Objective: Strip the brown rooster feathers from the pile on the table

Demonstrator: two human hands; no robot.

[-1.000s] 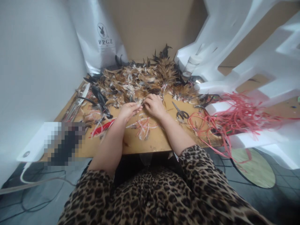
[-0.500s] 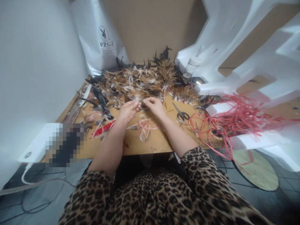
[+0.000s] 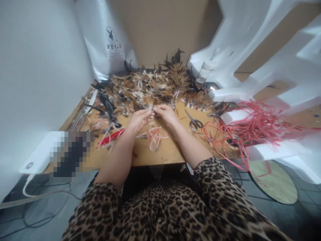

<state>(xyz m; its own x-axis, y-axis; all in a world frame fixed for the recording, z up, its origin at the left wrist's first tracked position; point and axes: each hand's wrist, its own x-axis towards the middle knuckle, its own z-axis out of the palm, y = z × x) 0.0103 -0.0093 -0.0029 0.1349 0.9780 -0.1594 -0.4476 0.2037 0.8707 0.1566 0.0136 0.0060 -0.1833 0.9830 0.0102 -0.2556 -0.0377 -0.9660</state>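
My left hand (image 3: 140,120) is closed in a pinch at the near edge of the feather pile (image 3: 150,83). Small pale feathers (image 3: 149,107) stick up from its fingertips. Close beside it, my right hand (image 3: 165,114) pinches at the same feathers, thumb and forefinger together; the exact grip is too small to make out. Brown, cream and black feathers make up the pile just beyond both hands. Below them on the table (image 3: 150,157) lie loose pinkish-white strips (image 3: 155,134). Black-handled scissors (image 3: 194,121) rest to the right of my right hand.
A red strip (image 3: 110,138) lies left of my left forearm. Tangled red ribbons (image 3: 260,127) spill over white foam pieces (image 3: 278,149) at the right. A white plastic bag (image 3: 107,20) stands behind the pile. A white power strip (image 3: 40,157) with a cable is at the left edge.
My left hand has shifted very slightly to the right, closer to the right hand's fingertips. Both hands stay pinched, and the things on the table have not moved.
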